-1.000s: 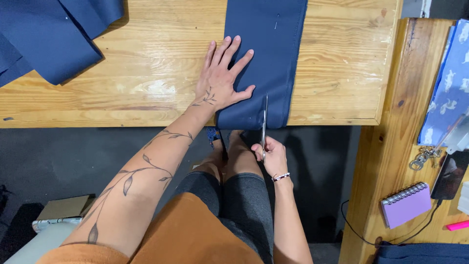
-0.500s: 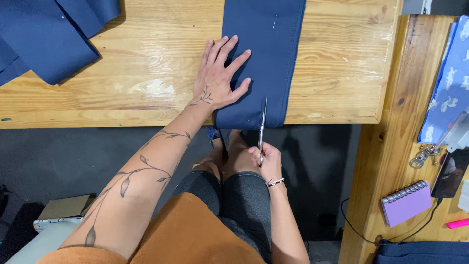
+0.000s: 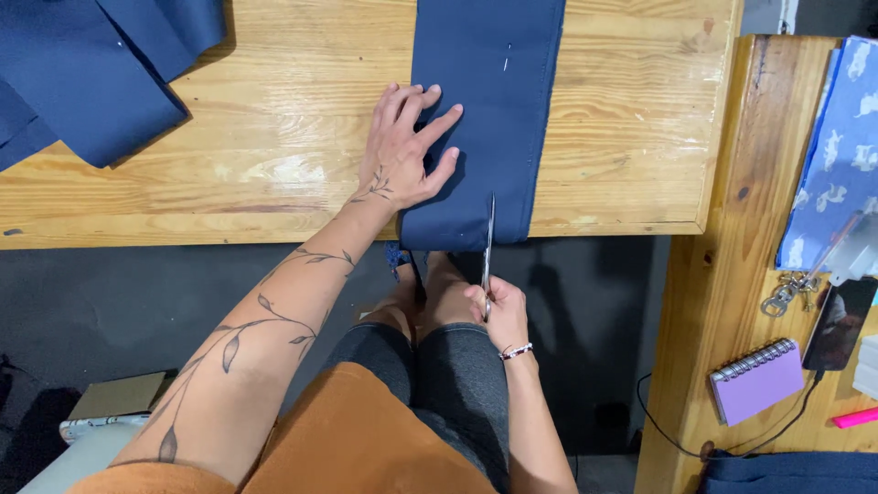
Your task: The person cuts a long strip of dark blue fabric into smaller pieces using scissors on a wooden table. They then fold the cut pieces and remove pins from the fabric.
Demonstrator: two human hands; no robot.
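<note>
Head view, looking straight down. A strip of navy fabric (image 3: 485, 119) lies across the wooden desk (image 3: 274, 165), running from the far edge to the near edge, where its end overhangs slightly. The left hand (image 3: 402, 151) rests flat on the strip's left margin close to the near edge of the desk; its fingers (image 3: 430, 101) are spread open and pressed down, gripping nothing, the palm partly on bare wood and the fingertips on cloth. The right hand (image 3: 498, 311) sits below the near edge of the desk, over the person's knees, its fingers closed around the handles of a pair of scissors (image 3: 487, 247). The blades point away from the body and enter the strip's near end, just to the right of the left hand's thumb and toward the strip's right side; how far apart the blades stand cannot be told at this angle. A small pale mark (image 3: 506, 62) shows on the cloth toward the far edge. More navy fabric pieces (image 3: 91, 73) lie piled at the far left corner of the desk. A second wooden surface (image 3: 732, 274) adjoins at right, carrying a light blue printed cloth (image 3: 846, 137), a bunch of keys (image 3: 786, 293), a purple spiral notebook (image 3: 757, 380), and a pink marker (image 3: 855, 418).
</note>
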